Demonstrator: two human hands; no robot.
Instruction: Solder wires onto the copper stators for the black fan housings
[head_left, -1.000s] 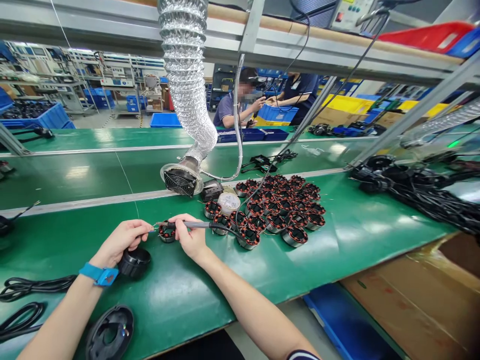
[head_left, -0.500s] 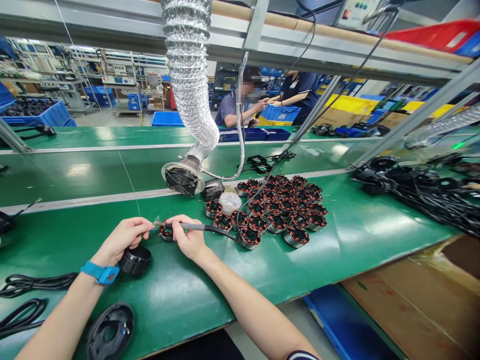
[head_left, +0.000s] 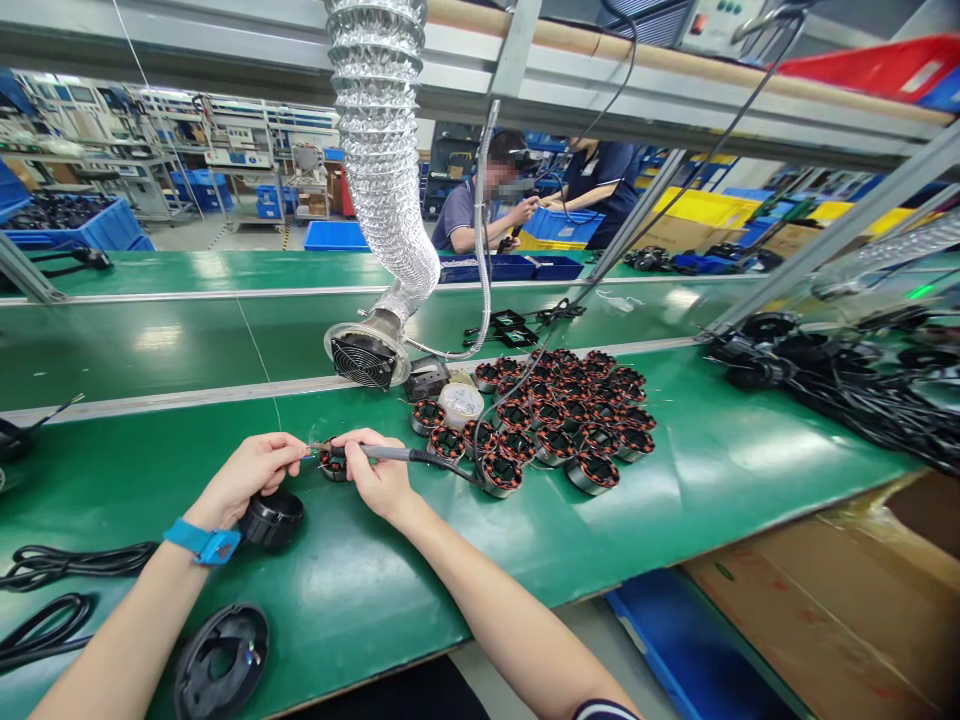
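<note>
Because the wound motor stator (head_left: 331,466) is small, my right hand (head_left: 379,478) grips a soldering iron (head_left: 379,453) pen-style above it, while my left hand (head_left: 251,472) pinches something too thin to identify.

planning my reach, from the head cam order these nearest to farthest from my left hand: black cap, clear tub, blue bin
1. Black cap, just below the left hand.
2. Clear tub, ahead to the right.
3. Blue bin, farthest ahead.
</note>
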